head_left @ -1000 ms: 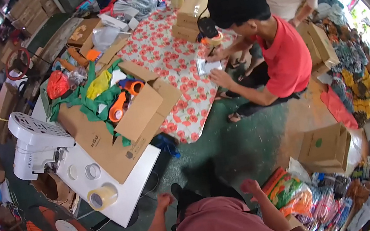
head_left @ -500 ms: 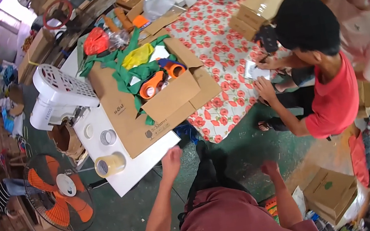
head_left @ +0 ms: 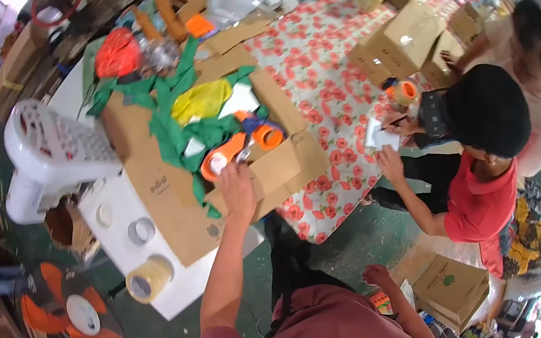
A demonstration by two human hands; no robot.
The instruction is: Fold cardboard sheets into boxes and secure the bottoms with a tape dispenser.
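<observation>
My left hand (head_left: 238,190) reaches over the near flap (head_left: 274,171) of an open cardboard box, its fingers stretched forward beside an orange tape dispenser (head_left: 225,152). A firm grip on the dispenser does not show. Next to it lies a second orange and blue dispenser (head_left: 268,135). Green cloth (head_left: 166,113) and a yellow bundle (head_left: 201,102) fill the rest of the box. My right hand (head_left: 375,275) hangs low at my right side, fingers curled, with nothing visible in it.
Tape rolls (head_left: 150,278) stand on the white table (head_left: 190,290), with a white plastic basket (head_left: 60,150) behind. An orange fan (head_left: 82,315) is at left. A person in red (head_left: 480,202) writes on paper (head_left: 381,135) at the flowered tablecloth (head_left: 312,76); another person stands behind.
My left hand has moved forward and up, from beside the white table to the box's near flap. My right hand has shifted slightly lower and left. The view has turned.
</observation>
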